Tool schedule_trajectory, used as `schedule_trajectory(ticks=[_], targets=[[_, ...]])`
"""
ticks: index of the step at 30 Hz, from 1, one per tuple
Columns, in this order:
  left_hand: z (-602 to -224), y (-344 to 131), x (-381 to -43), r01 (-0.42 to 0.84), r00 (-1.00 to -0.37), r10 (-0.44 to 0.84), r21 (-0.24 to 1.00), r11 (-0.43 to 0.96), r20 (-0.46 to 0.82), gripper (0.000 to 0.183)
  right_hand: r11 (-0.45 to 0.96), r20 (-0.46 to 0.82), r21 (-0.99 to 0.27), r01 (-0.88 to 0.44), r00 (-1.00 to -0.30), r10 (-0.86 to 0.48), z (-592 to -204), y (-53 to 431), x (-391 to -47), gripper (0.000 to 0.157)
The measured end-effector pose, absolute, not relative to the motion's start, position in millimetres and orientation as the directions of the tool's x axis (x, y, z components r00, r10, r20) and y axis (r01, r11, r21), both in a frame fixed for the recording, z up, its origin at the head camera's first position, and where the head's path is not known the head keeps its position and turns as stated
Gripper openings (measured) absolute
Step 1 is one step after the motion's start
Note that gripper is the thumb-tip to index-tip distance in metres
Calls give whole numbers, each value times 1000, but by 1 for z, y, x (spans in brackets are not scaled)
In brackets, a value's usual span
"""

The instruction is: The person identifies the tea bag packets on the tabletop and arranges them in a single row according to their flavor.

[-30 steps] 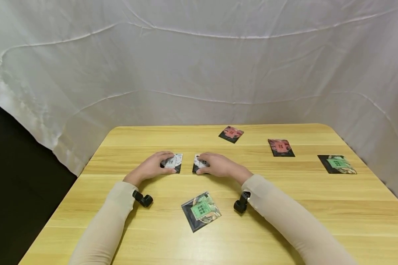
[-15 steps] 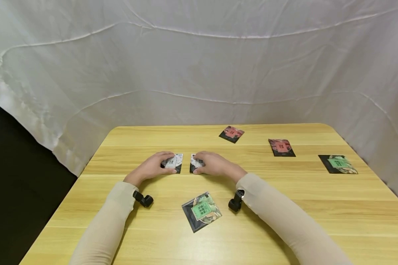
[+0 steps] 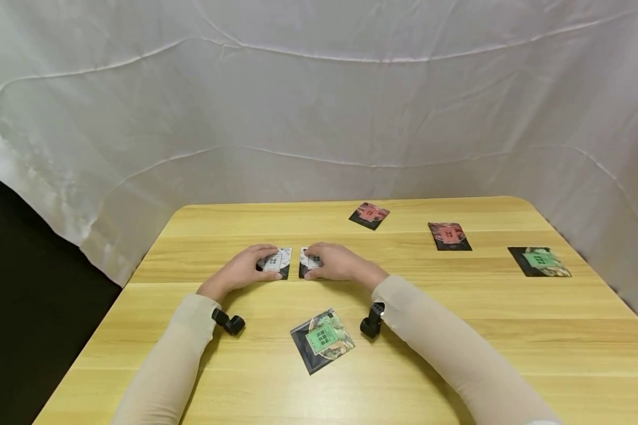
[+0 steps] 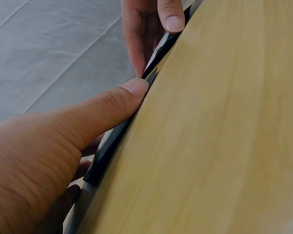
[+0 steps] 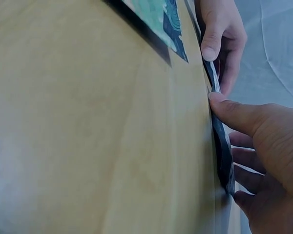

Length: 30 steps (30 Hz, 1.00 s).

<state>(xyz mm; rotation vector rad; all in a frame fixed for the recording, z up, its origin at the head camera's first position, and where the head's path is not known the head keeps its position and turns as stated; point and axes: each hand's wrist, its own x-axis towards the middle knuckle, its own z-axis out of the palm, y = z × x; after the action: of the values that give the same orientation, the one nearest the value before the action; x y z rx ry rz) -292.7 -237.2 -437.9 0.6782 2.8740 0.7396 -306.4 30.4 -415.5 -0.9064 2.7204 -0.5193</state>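
In the head view my left hand (image 3: 240,270) holds a flat black-and-white sachet (image 3: 283,262) by its near and far edges, thumb on the near side. My right hand (image 3: 340,262) grips a matching black-and-white sachet (image 3: 303,267) the same way, covering its right part. The two sachets lie side by side on the table with a narrow gap between them. Seen from the left wrist, the left thumb (image 4: 132,90) presses the near edge of its sachet. The right wrist view has the right thumb (image 5: 222,103) on the other sachet's edge.
A green-labelled sachet (image 3: 323,341) lies between the forearms on the wooden table (image 3: 244,378). Farther off are two red-labelled sachets, one at the back (image 3: 369,215) and one to its right (image 3: 450,236). Another green-labelled sachet (image 3: 539,261) lies near the right edge. A pale curtain (image 3: 319,118) hangs behind.
My right hand has slid its black-and-white sachet leftward, narrowing the gap to the other one. The left hand has stayed in place on its sachet.
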Motion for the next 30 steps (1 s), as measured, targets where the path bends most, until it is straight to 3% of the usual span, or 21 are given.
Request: schedule_trajectory(ticks=[30], targets=[[-436,-237,-292,371,-902,431,494,786,-8,82,728,-76,-370,-577,-762,-643,-417,15,-308,65]])
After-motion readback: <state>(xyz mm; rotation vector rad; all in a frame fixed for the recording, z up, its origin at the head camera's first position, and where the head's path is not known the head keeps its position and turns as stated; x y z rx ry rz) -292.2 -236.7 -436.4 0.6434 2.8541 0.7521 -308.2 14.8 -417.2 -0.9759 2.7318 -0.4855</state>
